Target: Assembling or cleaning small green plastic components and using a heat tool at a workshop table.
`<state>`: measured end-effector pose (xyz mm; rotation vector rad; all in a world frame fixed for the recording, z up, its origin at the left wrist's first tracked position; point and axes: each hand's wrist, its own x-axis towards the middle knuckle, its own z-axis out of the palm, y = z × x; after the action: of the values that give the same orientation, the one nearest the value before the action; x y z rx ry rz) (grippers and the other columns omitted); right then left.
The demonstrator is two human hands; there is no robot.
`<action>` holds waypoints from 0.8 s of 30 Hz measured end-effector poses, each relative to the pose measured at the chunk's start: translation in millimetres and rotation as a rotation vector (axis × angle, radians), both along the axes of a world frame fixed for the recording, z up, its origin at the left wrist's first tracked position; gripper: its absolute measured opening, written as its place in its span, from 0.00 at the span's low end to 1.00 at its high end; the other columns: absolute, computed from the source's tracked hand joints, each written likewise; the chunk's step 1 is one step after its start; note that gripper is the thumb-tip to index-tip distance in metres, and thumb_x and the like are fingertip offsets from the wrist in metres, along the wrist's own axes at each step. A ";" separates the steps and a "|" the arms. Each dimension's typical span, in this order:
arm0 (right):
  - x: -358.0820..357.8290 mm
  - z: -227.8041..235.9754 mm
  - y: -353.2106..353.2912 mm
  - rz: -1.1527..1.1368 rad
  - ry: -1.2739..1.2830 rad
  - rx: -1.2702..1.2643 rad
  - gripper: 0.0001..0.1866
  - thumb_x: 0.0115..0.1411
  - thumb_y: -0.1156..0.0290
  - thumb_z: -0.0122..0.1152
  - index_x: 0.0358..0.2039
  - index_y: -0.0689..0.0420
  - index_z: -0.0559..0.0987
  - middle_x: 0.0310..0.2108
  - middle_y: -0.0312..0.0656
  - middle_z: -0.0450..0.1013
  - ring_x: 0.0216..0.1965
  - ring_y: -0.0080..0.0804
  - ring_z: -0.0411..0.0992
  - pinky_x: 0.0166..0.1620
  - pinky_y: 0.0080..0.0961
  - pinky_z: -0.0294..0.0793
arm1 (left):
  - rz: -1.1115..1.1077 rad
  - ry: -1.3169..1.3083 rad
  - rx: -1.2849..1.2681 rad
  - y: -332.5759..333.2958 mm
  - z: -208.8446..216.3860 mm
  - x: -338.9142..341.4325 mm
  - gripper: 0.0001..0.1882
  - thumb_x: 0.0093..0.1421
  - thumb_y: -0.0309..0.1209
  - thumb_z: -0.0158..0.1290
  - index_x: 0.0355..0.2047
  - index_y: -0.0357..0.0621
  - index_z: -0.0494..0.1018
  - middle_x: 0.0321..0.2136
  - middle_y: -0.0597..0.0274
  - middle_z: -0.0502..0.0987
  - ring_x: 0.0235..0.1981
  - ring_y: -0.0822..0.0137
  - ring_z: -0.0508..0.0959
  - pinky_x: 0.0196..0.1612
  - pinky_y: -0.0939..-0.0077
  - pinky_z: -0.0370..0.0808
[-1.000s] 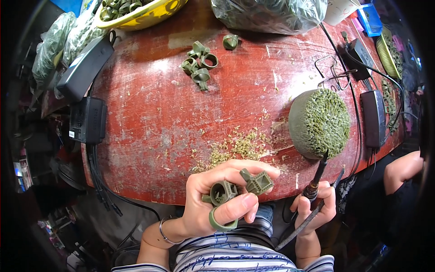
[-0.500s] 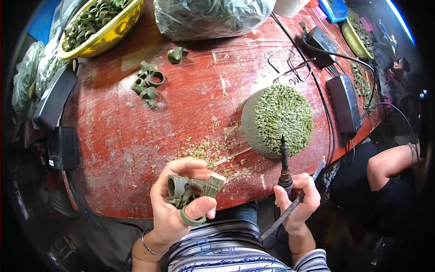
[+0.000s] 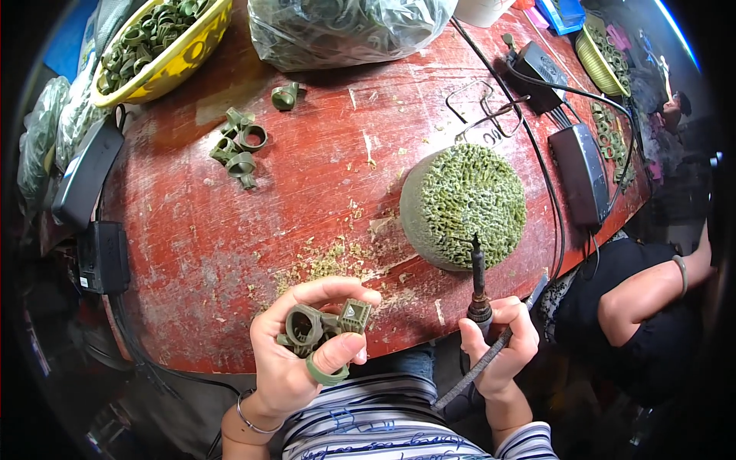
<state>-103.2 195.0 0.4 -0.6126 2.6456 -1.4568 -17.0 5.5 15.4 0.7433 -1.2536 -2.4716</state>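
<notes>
My left hand [image 3: 287,360] is closed round several green wax-like rings [image 3: 304,326]. One ring with a square, patterned face [image 3: 355,313] is pinched between thumb and fingers, and a plain round band [image 3: 328,373] lies by the thumb. My right hand [image 3: 502,356] grips a soldering-iron-like pen [image 3: 479,280] with a dark tip. A long grey file-like strip [image 3: 475,373] also passes through that hand, between the fingers. The pen's tip is over the near part of a round green block [image 3: 475,203] with a rough, pitted top; whether it touches cannot be told.
Green shavings [image 3: 330,261] lie on the red table [image 3: 184,291]. Loose rings [image 3: 241,146], a yellow basket of rings [image 3: 165,88] and a plastic bag [image 3: 345,34] stand farther back. Black power boxes [image 3: 579,176] and cables line the right; another person's arm [image 3: 644,295] is beyond.
The ring in my left hand has turned, so its square face shows more toward me. The pen stays over the block. The view has shifted slightly, and the other person's arm has moved.
</notes>
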 end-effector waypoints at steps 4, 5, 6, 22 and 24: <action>1.3 0.4 -0.8 0.008 -0.006 0.000 0.17 0.40 0.76 0.70 0.20 0.59 0.66 0.20 0.40 0.67 0.17 0.24 0.65 0.22 0.17 0.63 | 0.005 -0.002 -0.004 0.2 2.6 2.1 0.23 0.48 0.29 0.59 0.40 0.28 0.64 0.36 0.44 0.72 0.19 0.72 0.73 0.15 0.87 0.66; 1.2 -0.4 -0.6 0.009 -0.004 0.001 0.17 0.40 0.76 0.70 0.21 0.60 0.66 0.20 0.40 0.67 0.17 0.24 0.65 0.22 0.17 0.63 | 0.002 0.005 0.003 0.0 1.5 1.7 0.22 0.48 0.27 0.58 0.41 0.28 0.64 0.36 0.44 0.72 0.19 0.72 0.73 0.15 0.87 0.66; 1.1 -1.3 -0.7 0.012 -0.002 0.000 0.17 0.40 0.76 0.70 0.21 0.60 0.66 0.20 0.40 0.68 0.18 0.24 0.65 0.22 0.17 0.63 | 0.000 0.011 0.009 -0.3 0.3 1.5 0.21 0.48 0.26 0.57 0.41 0.28 0.64 0.36 0.44 0.72 0.19 0.73 0.73 0.15 0.87 0.66; 14.8 -8.4 -15.5 0.463 -0.030 -0.164 0.20 0.38 0.70 0.72 0.25 0.62 0.68 0.21 0.43 0.71 0.19 0.28 0.71 0.22 0.19 0.70 | -0.014 0.054 0.189 -6.5 -1.4 -0.6 0.21 0.51 0.25 0.54 0.44 0.33 0.63 0.40 0.40 0.71 0.19 0.74 0.73 0.19 0.86 0.71; 15.3 -8.5 -18.3 0.470 -0.029 -0.158 0.20 0.38 0.70 0.72 0.25 0.62 0.69 0.21 0.43 0.71 0.19 0.28 0.71 0.22 0.18 0.70 | -0.036 0.043 0.223 -8.2 0.0 0.3 0.23 0.51 0.27 0.55 0.46 0.33 0.62 0.40 0.41 0.71 0.20 0.73 0.74 0.20 0.86 0.71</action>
<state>-87.9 176.7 -8.1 -1.1233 2.1673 -1.5089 -16.7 -2.7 15.5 0.7211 -0.9958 -2.6712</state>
